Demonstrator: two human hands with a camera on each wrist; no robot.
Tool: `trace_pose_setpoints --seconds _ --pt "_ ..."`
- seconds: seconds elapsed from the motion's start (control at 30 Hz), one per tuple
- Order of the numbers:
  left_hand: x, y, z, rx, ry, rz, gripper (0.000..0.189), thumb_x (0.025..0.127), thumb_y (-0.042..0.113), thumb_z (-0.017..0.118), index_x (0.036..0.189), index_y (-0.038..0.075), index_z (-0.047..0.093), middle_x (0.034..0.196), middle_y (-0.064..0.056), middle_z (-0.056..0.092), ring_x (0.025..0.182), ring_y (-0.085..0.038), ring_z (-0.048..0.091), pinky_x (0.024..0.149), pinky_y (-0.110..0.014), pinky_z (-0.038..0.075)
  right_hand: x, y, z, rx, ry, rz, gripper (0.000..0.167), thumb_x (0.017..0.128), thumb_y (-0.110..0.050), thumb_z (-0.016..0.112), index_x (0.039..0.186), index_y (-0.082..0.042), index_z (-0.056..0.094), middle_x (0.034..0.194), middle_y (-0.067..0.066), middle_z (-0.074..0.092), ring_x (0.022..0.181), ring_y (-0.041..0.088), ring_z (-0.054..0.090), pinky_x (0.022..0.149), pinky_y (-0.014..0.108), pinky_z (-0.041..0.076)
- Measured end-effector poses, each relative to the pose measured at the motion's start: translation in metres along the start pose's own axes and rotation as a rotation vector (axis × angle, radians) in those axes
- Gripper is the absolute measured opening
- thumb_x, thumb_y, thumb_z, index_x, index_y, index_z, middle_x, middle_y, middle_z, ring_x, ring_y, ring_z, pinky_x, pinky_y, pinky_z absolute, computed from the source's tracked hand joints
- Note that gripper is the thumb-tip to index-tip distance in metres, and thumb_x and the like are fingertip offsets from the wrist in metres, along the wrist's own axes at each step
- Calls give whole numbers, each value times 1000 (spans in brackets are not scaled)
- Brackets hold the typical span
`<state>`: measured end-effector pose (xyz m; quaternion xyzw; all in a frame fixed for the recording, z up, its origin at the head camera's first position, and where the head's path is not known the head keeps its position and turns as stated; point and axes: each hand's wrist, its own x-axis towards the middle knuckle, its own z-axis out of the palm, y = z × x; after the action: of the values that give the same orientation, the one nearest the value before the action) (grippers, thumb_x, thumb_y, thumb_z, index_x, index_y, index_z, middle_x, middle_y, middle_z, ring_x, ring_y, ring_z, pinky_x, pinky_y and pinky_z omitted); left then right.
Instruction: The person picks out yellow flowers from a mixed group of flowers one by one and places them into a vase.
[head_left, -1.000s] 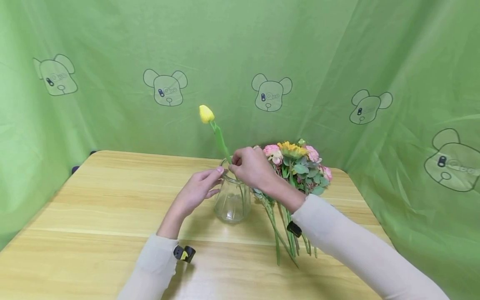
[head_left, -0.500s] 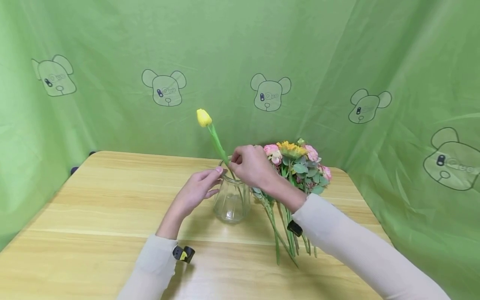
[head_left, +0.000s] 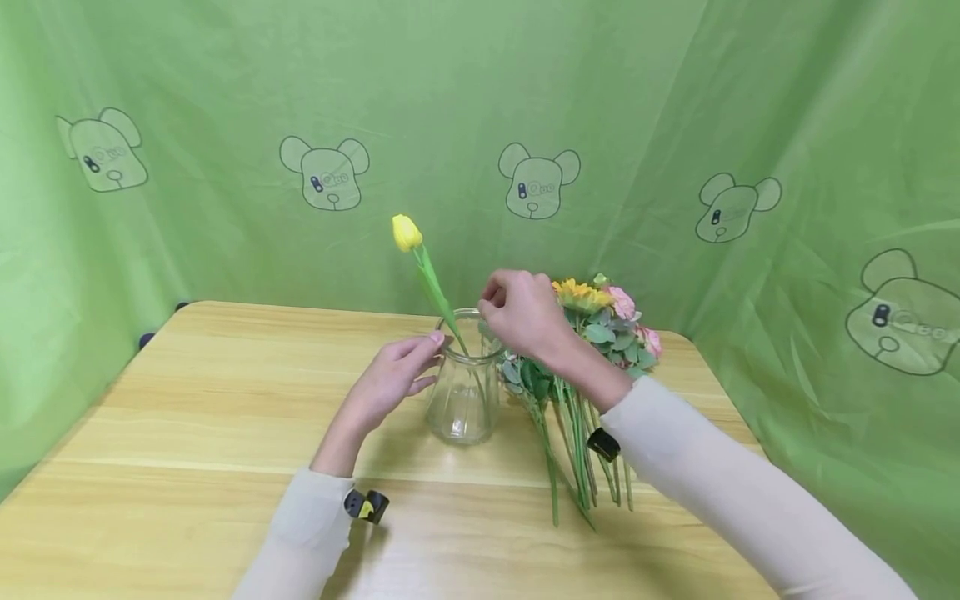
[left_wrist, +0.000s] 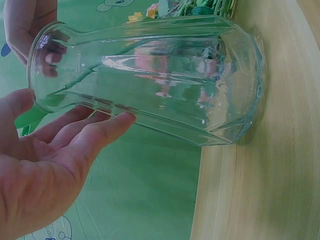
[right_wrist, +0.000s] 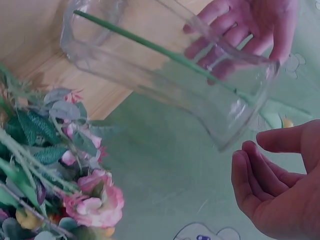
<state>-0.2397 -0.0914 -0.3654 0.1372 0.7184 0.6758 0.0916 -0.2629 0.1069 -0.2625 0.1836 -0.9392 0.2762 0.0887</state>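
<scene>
A yellow tulip leans left in the clear glass vase, its green stem running down inside to the base in the right wrist view. My left hand rests at the vase's left side; the thumb lies at the rim, and relaxed fingers spread along the neck and wall in the left wrist view. Just right of the rim, my right hand is off the tulip. Its fingers are loosely bent with a small gap between thumb and fingertips, nothing held.
Right of the vase lies a bunch of flowers with pink blooms, a yellow sunflower and long stems pointing toward me, partly behind the right hand. The wooden table is backed by a green curtain with printed bear heads.
My right hand has let go of the tulip and moved up and to the right. The tulip settled slightly further left; the left hand has stayed at the vase.
</scene>
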Motion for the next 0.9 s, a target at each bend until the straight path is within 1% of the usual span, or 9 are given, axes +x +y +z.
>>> trace_pose_setpoints --seconds 0.1,0.23,0.37,0.47,0.6,0.8,0.9 --pt "-1 0 0 -1 0 2 65 104 53 49 145 3 52 156 -14 47 143 -31 47 111 -38 50 1 4 -6 -2 17 12 15 95 -9 64 105 0 71 93 14 74 74 25 70 62 29 64" --pt "-1 1 0 -9 0 4 65 104 52 50 146 2 51 157 -15 45 144 -31 46 113 -41 48 4 15 -13 -22 56 13 15 95 -10 63 103 -1 72 92 14 75 74 26 71 64 33 64" --pt "-1 0 0 -12 -3 5 66 104 52 50 146 2 50 157 -15 45 144 -31 45 114 -42 47 6 31 -19 -35 81 31 17 95 -10 62 103 0 72 92 16 75 72 26 71 62 33 64" --pt "-1 0 0 -11 -6 6 66 104 52 49 147 2 49 157 -15 44 145 -31 45 115 -43 46 7 43 -23 -43 92 55 18 95 -10 60 104 1 72 93 18 75 66 24 69 57 32 62" --pt "-1 0 0 -14 -5 8 65 105 51 49 147 1 49 157 -16 45 144 -31 45 116 -45 45 7 58 -26 -58 109 95 20 95 -10 59 103 2 72 92 19 74 56 20 62 51 28 56" --pt "-2 1 1 -11 -2 7 64 105 50 49 146 1 50 156 -16 45 144 -32 46 114 -42 47 6 80 -30 -82 126 144 24 95 -13 57 105 3 72 89 19 73 47 15 52 41 25 45" --pt "-2 2 1 -8 0 4 64 105 51 48 146 2 50 156 -15 46 144 -31 47 114 -42 47 4 89 -31 -74 121 177 25 96 -15 57 107 3 71 81 17 71 44 14 48 38 23 39"
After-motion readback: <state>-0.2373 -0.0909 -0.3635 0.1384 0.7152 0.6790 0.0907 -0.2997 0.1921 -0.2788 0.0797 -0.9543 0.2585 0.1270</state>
